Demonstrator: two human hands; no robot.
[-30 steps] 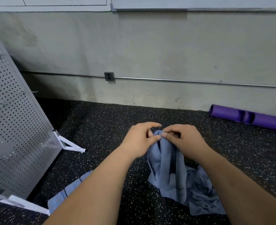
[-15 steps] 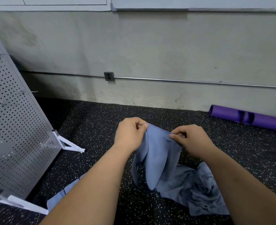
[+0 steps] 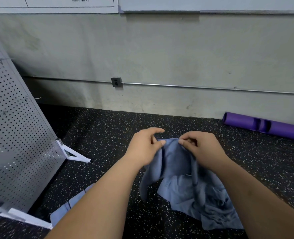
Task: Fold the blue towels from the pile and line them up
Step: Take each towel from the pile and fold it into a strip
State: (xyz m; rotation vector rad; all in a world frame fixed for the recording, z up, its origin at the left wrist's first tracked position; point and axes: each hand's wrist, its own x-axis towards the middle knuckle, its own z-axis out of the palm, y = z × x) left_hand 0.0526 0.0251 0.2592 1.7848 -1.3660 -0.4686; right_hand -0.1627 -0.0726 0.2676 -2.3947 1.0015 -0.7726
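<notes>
Left hand (image 3: pixel 145 147) and right hand (image 3: pixel 202 150) each pinched the top edge of a crumpled blue cloth towel (image 3: pixel 175 163), their grips closer together than half a second earlier. Below the grips, the cloth hung onto the rumpled blue towel pile (image 3: pixel 211 204).

Blue towel (image 3: pixel 175 157) hangs crumpled at 6 o'clock, top edge lifted, draping onto the rumpled blue pile (image 3: pixel 211 204) at 5. A flat towel (image 3: pixel 61 213) lies at 7.

Both hands hold 1 blue towel (image 3: pixel 175 159) up by its top edge: the left hand (image 3: pixel 145 147) pinches it, the right hand (image 3: pixel 200 149) grips beside it. The towel hangs to a crumpled pile (image 3: pixel 211 204) on the speckled floor (image 3: pixel 108 135). A perforated panel (image 3: pixel 13 135) leans left; a purple roll (image 3: pixel 272 126) lies right.
</notes>
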